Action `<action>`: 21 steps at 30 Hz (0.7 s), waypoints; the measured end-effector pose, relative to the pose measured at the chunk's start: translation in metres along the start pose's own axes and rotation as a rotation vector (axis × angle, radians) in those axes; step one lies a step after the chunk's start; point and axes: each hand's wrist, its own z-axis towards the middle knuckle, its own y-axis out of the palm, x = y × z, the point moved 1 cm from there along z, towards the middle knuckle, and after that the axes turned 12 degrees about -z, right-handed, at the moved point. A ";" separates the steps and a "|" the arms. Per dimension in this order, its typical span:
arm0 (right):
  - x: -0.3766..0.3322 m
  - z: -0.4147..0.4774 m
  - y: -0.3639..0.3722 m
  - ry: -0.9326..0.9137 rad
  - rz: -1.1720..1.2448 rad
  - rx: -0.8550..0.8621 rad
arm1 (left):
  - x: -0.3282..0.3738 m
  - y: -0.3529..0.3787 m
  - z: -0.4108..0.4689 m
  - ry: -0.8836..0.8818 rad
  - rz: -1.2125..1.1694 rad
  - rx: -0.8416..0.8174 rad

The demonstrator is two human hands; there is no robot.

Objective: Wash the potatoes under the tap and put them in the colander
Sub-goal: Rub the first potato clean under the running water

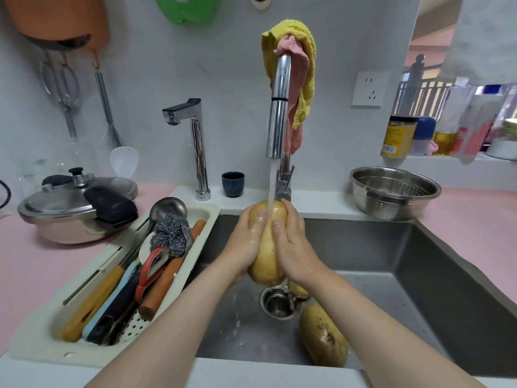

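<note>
A large yellow potato (267, 249) stands on end over the sink, held between both hands. My left hand (246, 242) clasps its left side and my right hand (293, 247) its right side. Water streams from the chrome tap (278, 119) onto the potato's top. A second potato (323, 336) with dark dirt spots lies on the sink floor by the drain (277, 302). Part of a third potato (299, 289) shows under my right wrist. The steel colander (394, 191) sits empty on the counter at the back right.
A cream drainer tray (39, 334) full of utensils and a steel scourer hangs on the sink's left edge. A pressure cooker (78, 208) stands at left. A small dark cup (233, 184) and a second tap (195, 144) stand behind the sink. Bottles line the right shelf.
</note>
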 end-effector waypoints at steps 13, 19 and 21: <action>-0.004 0.014 0.001 0.236 0.241 0.282 | 0.008 0.001 -0.012 0.041 0.150 -0.132; 0.004 0.020 0.000 0.815 0.763 0.374 | 0.010 0.002 -0.005 -0.016 0.177 -0.260; 0.003 0.020 -0.002 0.953 0.870 0.339 | 0.013 -0.006 -0.003 -0.070 0.300 -0.309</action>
